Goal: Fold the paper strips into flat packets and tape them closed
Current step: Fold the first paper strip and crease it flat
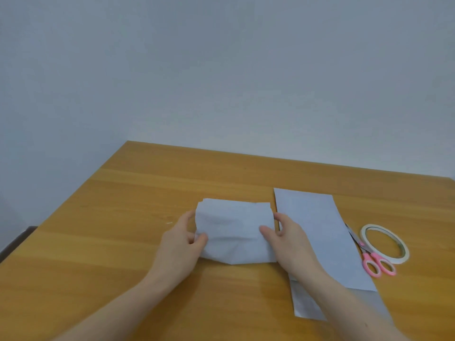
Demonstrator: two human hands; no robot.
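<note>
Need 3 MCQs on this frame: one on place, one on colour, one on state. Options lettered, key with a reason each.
1. Where does the tape roll lie?
A. right of the scissors
B. on the folded paper
C. left of the left hand

2. What colour are the scissor handles?
A. blue
B. pink
C. black

3. What state is the folded paper in?
A. untouched on the table
B. held at both ends by two hands
C. already taped shut

Key:
1 A: the roll sits beside the scissors, near the table's right edge.
2 B: both handle loops are pink.
3 B: the left hand and right hand each grip an end; no tape shows on it.
</note>
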